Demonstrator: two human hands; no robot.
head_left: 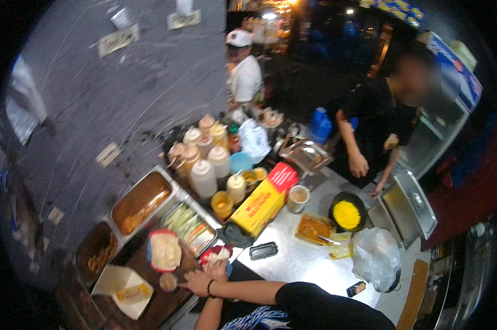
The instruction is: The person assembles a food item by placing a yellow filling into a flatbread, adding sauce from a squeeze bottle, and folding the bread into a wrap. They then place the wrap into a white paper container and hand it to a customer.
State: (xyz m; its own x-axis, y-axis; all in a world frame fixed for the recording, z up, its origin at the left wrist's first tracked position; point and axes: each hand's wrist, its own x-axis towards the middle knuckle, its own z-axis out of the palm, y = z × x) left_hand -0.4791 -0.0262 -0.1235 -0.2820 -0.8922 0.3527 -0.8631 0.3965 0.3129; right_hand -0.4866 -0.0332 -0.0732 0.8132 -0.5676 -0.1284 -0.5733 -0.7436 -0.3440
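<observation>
My right hand, with a dark band at its wrist, reaches over the brown board. Its fingers are stretched out beside a small clear cup. Behind it, my left hand is up against a red and white cloth; its fingers are too hidden to read. Pale flat rounds, stacked on a red-edged wrapping, lie just beyond the cup. An opened white paper box with a yellow food piece in it sits at the board's left.
Metal pans of food and cut vegetables border the board. Squeeze bottles crowd behind a yellow and red box. Rightward are an orange sauce tub, a black bowl of yellow food and a plastic bag. A co-worker stands across.
</observation>
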